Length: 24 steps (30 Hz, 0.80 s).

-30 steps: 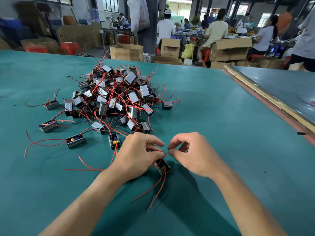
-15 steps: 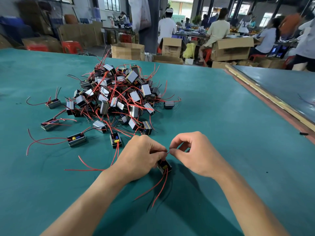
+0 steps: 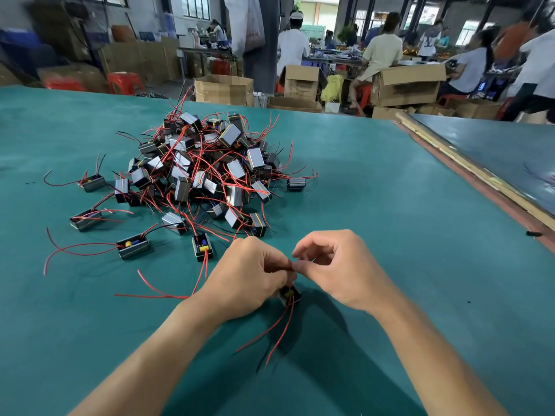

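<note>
We see left hand (image 3: 249, 277) curled, fingers gripping small black module (image 3: 290, 294), low centre of view. Right hand (image 3: 339, 271) at 3 o'clock of left, thumb and forefinger pinching wire end (image 3: 283, 268) where hands meet; other fingers loosely bent. Module at 6 o'clock of that pinch; red leads (image 3: 279, 325) trail toward 7 o'clock over green table (image 3: 390, 220). We cannot tell if module touches table. Pile of modules (image 3: 210, 172) at 11 o'clock, well apart.

Factory assembly hall, my station. Wide green work table (image 3: 390, 205) under my arms. Heap of wired modules (image 3: 207, 172) at 11 o'clock. Open cardboard cartons (image 3: 223, 90) at 12. Workers (image 3: 381, 52) seated along benches at 1. Red plastic stools (image 3: 124, 82) at 10.
</note>
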{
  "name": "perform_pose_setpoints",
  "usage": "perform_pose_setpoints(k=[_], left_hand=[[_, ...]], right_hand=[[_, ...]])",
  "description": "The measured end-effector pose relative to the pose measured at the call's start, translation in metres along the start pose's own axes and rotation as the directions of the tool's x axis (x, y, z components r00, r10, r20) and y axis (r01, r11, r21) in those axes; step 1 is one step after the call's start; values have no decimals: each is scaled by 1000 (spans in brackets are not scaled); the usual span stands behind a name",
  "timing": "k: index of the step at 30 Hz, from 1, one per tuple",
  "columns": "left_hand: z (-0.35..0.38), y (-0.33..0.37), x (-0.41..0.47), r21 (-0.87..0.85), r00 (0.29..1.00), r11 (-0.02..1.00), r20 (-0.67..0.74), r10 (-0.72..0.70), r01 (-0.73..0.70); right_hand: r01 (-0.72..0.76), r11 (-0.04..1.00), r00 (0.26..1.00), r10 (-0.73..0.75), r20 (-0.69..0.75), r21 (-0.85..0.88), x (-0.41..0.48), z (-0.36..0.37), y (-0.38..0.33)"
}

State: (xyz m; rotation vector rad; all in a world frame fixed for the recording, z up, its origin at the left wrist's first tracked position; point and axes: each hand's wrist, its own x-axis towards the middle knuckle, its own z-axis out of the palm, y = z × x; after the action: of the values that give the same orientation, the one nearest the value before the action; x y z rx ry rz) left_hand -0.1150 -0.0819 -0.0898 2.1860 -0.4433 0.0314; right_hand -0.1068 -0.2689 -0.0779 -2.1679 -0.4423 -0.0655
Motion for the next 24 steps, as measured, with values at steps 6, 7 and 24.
perform_pose_setpoints(k=[6,7,24], left_hand=[[-1,0,0,-66,999,997,-4,-51,51],[-1,0,0,-70,998,996,-3,-57,57],[-1,4,-2,-29,997,998,-53,-51,49]], right_hand=[[-21,996,998,25,49,-91,2,-1,2],[-24,995,998,31,64,-102,2,-1,2],[14,984,998,-2,64,-180,-2,2,-1]])
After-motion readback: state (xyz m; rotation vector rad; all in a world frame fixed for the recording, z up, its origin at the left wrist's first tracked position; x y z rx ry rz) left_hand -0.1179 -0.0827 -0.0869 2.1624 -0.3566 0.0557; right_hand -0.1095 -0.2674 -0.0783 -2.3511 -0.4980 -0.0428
